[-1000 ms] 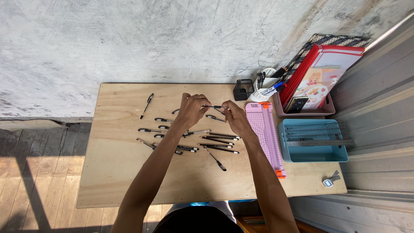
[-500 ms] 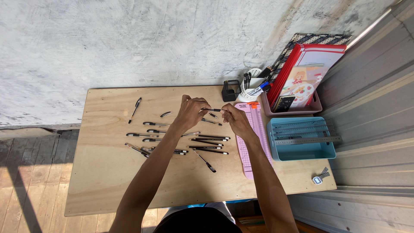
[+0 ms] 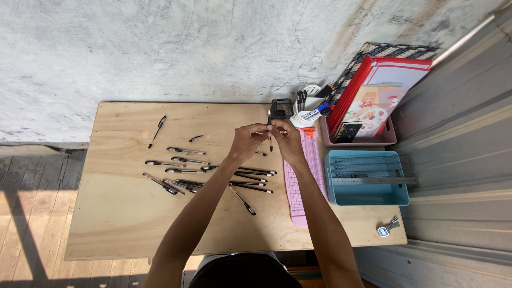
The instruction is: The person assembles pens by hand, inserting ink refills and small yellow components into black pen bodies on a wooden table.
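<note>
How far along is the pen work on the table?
Hard to call anything done: about a dozen pens lie loose on the table, none visibly sorted. A few pens stand in the white cup. In hand: the left hand and right hand meet on one pen, held upright; what they do to it is too small to tell. Left: the loose pens.
</note>
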